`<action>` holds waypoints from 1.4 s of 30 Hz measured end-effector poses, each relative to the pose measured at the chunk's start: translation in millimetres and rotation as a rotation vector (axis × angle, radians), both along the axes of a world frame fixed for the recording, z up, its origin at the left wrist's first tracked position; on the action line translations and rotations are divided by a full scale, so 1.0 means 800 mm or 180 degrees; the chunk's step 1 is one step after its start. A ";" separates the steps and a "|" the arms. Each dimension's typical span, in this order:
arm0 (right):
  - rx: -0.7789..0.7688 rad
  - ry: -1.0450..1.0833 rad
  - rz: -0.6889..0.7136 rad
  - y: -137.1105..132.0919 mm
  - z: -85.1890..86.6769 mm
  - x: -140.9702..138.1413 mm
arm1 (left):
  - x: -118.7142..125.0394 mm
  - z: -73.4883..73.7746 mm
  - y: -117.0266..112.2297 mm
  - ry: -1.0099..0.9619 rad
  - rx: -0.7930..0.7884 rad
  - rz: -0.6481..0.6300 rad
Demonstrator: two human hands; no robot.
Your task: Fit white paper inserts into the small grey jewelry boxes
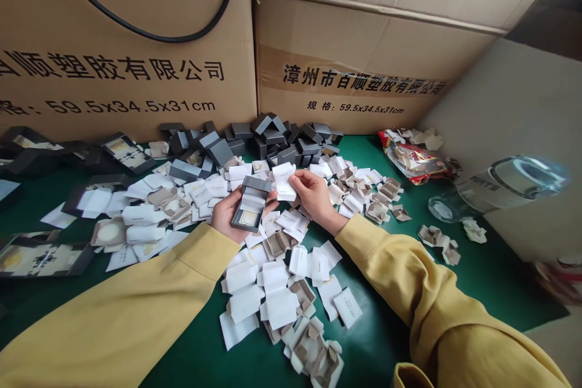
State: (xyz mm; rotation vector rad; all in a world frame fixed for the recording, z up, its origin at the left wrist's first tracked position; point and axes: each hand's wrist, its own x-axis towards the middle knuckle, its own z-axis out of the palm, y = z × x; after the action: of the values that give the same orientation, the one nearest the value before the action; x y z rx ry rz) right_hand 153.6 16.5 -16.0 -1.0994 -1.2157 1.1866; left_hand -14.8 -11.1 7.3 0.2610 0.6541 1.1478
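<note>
My left hand [226, 216] is closed around a small dark grey box [251, 203] in the middle of the view. The box lies tilted with its inside facing me, showing a pale lining and a cream square near its lower end. My right hand [316, 195] pinches a white folded paper card [285, 182] by its right edge, just right of the box. Under and around both hands spreads a heap of white folded papers [275, 291] with faint print. Grey-brown crumpled paper inserts [313, 345] lie among them.
Several dark boxes [273, 136] are piled along the back, before two large cardboard cartons [182, 24] [354, 54]. Flat dark box pieces [45, 257] lie at left. To the right are a red snack bag [413, 157] and a clear bottle [500, 185] on the green table [373, 339].
</note>
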 end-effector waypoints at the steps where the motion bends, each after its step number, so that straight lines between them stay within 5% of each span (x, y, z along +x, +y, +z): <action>1: 0.0017 0.0005 -0.0002 0.000 0.000 0.000 | 0.000 0.000 0.000 0.0011 0.0015 0.0002; 8: 0.0184 -0.0367 -0.0132 -0.004 0.000 -0.002 | -0.003 -0.005 -0.001 -0.0138 -0.0016 -0.0394; 15: 0.0263 -0.0893 -0.0379 -0.011 -0.004 -0.001 | -0.001 -0.003 -0.001 -0.0172 -0.0066 -0.0214; 24: 0.0390 -0.0988 -0.0015 -0.025 0.006 -0.006 | 0.005 0.007 0.004 0.0050 0.0013 0.0409; 31: 0.1306 -0.1705 -0.0919 -0.016 0.008 0.003 | 0.008 -0.005 0.001 0.0207 0.0320 0.0775; 36: 0.1862 -0.2303 -0.0576 -0.018 0.011 0.004 | 0.007 -0.014 -0.003 0.0564 0.0695 0.0794; 42: 0.1800 -0.2704 -0.0117 -0.021 0.011 0.000 | 0.007 -0.009 -0.009 0.0870 0.0979 0.0877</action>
State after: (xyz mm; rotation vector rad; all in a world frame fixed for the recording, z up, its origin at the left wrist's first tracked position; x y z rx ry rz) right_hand 153.9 -0.3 -7.6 -1.1935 -1.9993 0.2526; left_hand -8.8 -18.0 0.4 0.6117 0.7683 1.4946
